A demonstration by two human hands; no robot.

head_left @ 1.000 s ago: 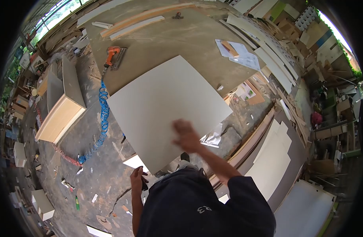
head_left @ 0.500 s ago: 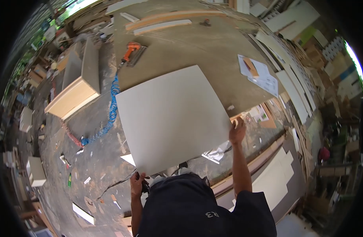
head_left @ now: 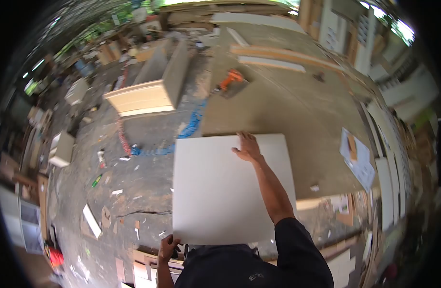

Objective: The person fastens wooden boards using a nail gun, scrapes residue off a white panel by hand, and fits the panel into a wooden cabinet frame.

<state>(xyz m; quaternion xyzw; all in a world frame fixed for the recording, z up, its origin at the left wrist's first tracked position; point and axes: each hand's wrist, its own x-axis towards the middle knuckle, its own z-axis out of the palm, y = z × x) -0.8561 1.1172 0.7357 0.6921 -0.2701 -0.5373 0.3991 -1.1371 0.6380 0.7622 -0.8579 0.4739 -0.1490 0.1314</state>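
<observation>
A large white panel (head_left: 215, 192) is in front of my body, its near edge close to my waist. My left hand (head_left: 167, 248) is closed at its near left corner, and a small dark thing I cannot make out shows beside the fingers. Reaching across the panel, my right hand (head_left: 247, 148) grips the far edge, with fingertips over the edge and the thumb on the white face. Beyond the panel, an orange nail gun (head_left: 230, 79) lies on the brown board surface (head_left: 278, 110).
A blue coiled air hose (head_left: 192, 122) runs left of the panel. An open wooden cabinet box (head_left: 143, 98) stands on the littered floor at left. Paper sheets (head_left: 357, 161) lie on the brown surface at right, near long white strips (head_left: 386, 192). Wood strips (head_left: 287, 55) lie at the back.
My right hand has moved from the panel's right side to its far edge. The panel has turned squarer to my body, and the view has swung left.
</observation>
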